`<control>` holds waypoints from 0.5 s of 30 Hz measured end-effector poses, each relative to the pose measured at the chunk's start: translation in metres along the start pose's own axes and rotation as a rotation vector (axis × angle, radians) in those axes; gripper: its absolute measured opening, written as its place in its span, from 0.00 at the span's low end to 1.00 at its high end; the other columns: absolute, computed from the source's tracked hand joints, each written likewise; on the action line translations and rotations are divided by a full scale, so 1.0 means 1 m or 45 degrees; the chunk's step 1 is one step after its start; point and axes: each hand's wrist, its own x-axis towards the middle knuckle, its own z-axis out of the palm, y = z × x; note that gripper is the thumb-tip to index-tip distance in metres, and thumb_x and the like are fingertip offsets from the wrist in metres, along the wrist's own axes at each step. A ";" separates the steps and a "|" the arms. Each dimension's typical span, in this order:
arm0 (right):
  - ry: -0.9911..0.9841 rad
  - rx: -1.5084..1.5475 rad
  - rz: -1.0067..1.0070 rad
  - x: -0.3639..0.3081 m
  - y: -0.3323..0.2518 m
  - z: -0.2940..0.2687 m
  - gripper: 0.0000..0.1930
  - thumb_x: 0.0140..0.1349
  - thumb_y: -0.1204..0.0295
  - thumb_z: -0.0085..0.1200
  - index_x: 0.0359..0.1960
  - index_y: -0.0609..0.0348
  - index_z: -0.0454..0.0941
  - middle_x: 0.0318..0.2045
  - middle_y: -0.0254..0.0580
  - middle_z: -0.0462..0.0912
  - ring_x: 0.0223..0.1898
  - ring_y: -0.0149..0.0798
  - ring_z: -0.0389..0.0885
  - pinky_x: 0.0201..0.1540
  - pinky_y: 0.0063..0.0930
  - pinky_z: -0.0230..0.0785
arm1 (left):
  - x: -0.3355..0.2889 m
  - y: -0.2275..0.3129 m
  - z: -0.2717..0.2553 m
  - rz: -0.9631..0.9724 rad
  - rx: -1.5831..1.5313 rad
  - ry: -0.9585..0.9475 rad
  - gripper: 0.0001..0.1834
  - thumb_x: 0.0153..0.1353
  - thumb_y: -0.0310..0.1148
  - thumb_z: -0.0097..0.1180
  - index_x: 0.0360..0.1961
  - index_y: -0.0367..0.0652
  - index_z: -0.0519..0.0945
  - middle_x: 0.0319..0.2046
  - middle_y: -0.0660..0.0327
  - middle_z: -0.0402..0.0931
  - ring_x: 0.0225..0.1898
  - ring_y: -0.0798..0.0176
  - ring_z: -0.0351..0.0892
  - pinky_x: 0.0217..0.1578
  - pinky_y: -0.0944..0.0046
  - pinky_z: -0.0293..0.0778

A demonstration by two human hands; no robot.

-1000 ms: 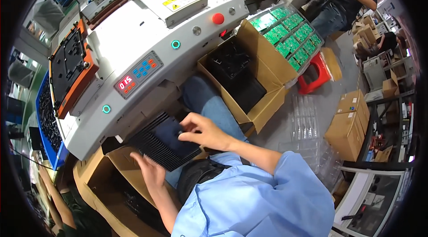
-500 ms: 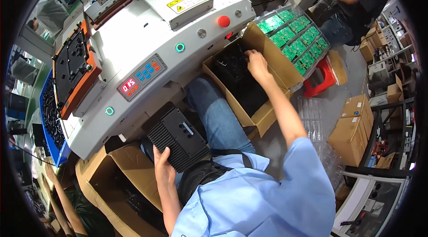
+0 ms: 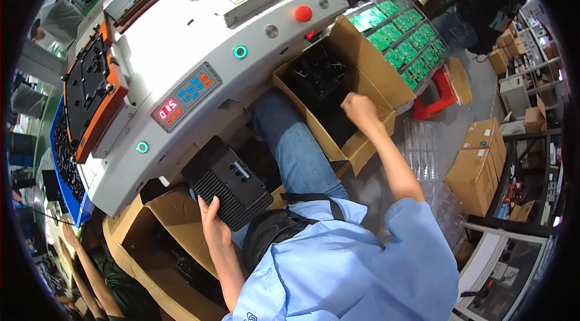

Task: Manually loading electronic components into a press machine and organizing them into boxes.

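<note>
Left fingers (image 3: 212,205) grip ribbed black housing (image 3: 234,187); right fingers (image 3: 350,101) at carton (image 3: 376,70).

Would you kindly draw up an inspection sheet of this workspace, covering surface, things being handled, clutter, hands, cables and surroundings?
Surface: white machine with lit control panel and orange-framed fixture.
Things handled: black ribbed part in the left hand; near the right hand, open cardboard box containing black pieces.
Clutter: clear plastic trays on the floor; red stool beyond the box.
Hands: left grips the part's edge; right is curled over the box, whether holding anything cannot be told.
Cables: none clearly made out.
Surroundings: green circuit boards; co-worker at upper right; another person's forearms at lower left.
</note>
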 end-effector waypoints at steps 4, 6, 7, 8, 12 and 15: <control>-0.299 -0.246 0.061 0.016 0.022 0.045 0.17 0.53 0.67 0.55 0.43 0.61 0.73 0.43 0.54 0.77 0.47 0.56 0.75 0.48 0.47 0.70 | -0.002 0.001 0.010 0.008 0.006 -0.060 0.28 0.59 0.25 0.53 0.61 0.43 0.62 0.49 0.58 0.72 0.48 0.62 0.75 0.49 0.63 0.74; -0.216 -0.318 0.217 0.036 0.043 0.062 0.26 0.56 0.63 0.55 0.51 0.68 0.65 0.49 0.58 0.71 0.53 0.60 0.69 0.53 0.45 0.67 | -0.002 -0.001 0.011 0.029 0.038 -0.068 0.28 0.59 0.25 0.53 0.61 0.43 0.62 0.49 0.58 0.72 0.48 0.62 0.75 0.49 0.63 0.74; -0.219 -0.314 0.214 0.039 0.042 0.062 0.26 0.56 0.63 0.55 0.51 0.68 0.65 0.49 0.58 0.71 0.53 0.60 0.69 0.53 0.45 0.67 | -0.004 -0.002 0.010 0.052 0.066 -0.065 0.29 0.59 0.25 0.53 0.61 0.43 0.61 0.49 0.58 0.72 0.49 0.63 0.74 0.49 0.63 0.73; -0.290 -0.291 0.243 0.041 0.041 0.062 0.26 0.58 0.63 0.53 0.53 0.69 0.63 0.49 0.59 0.70 0.53 0.61 0.68 0.54 0.46 0.66 | -0.006 -0.002 0.009 0.054 0.069 -0.062 0.29 0.59 0.25 0.53 0.61 0.43 0.61 0.49 0.58 0.72 0.49 0.63 0.74 0.49 0.63 0.73; -0.432 -0.244 0.317 0.061 0.043 0.064 0.23 0.60 0.63 0.50 0.50 0.71 0.68 0.54 0.63 0.65 0.56 0.65 0.63 0.58 0.47 0.62 | -0.008 -0.007 0.010 -0.004 0.088 -0.025 0.31 0.56 0.23 0.52 0.62 0.41 0.60 0.51 0.58 0.70 0.51 0.63 0.71 0.52 0.64 0.69; -0.449 -0.245 0.308 0.057 0.053 0.074 0.20 0.61 0.64 0.49 0.46 0.70 0.73 0.54 0.66 0.66 0.56 0.64 0.65 0.57 0.47 0.62 | -0.008 -0.008 0.012 -0.015 0.109 -0.055 0.31 0.56 0.23 0.52 0.62 0.40 0.60 0.51 0.57 0.70 0.51 0.63 0.71 0.52 0.65 0.69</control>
